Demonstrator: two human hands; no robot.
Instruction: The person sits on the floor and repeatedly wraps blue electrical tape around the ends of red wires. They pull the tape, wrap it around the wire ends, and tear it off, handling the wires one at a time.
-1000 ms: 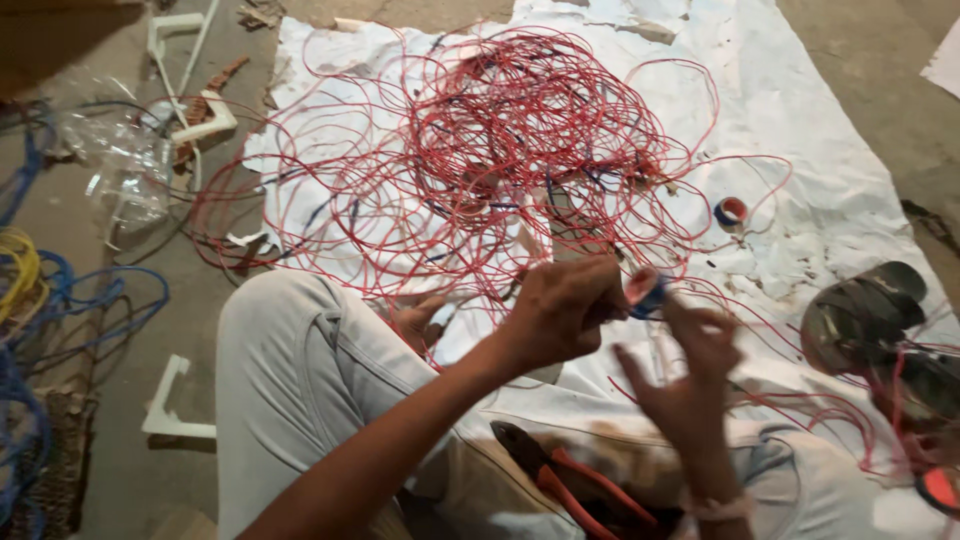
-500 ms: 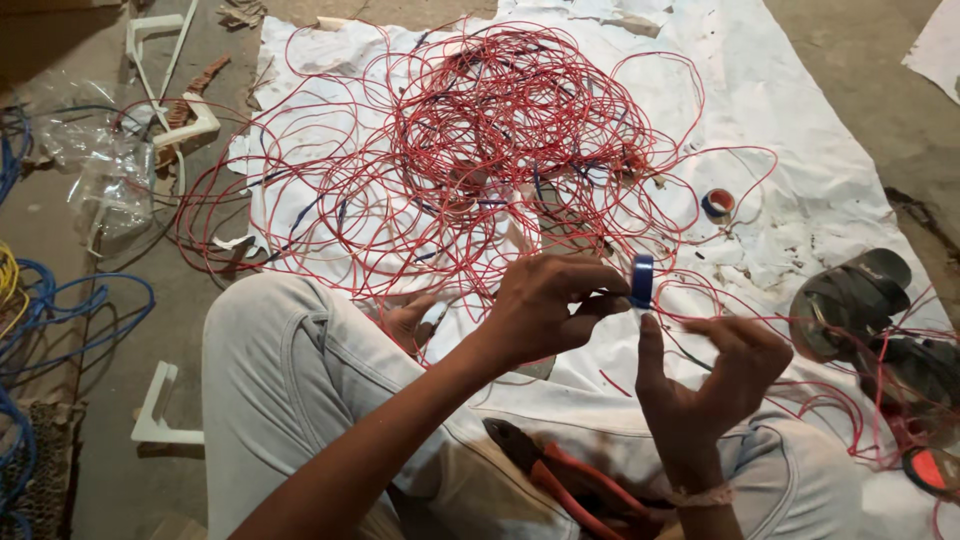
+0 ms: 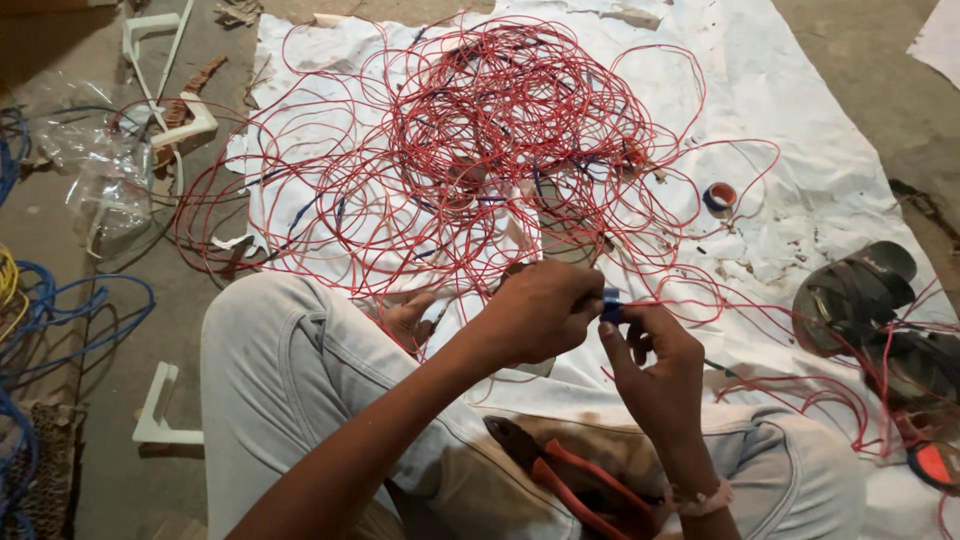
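A big tangle of thin red wire [image 3: 500,140] lies spread on a white sheet [image 3: 800,130] on the floor. Just in front of it my left hand [image 3: 535,312] is closed around a strand of red wire. My right hand [image 3: 655,365] meets it, fingertips pinching a small piece of blue tape [image 3: 610,305] at the same spot on the wire. Both hands hover above my lap. Orange-handled pliers [image 3: 560,475] rest on my lap below the hands.
A small roll of tape [image 3: 720,197] sits on the sheet to the right of the tangle. Dark sandals [image 3: 870,300] lie at the right edge. Blue cable [image 3: 60,310], clear plastic wrap [image 3: 95,160] and white plastic brackets [image 3: 160,410] lie on the bare floor at left.
My hands have come together: the right hand rose from an open pose to pinch the blue tape against the wire that the left hand holds.
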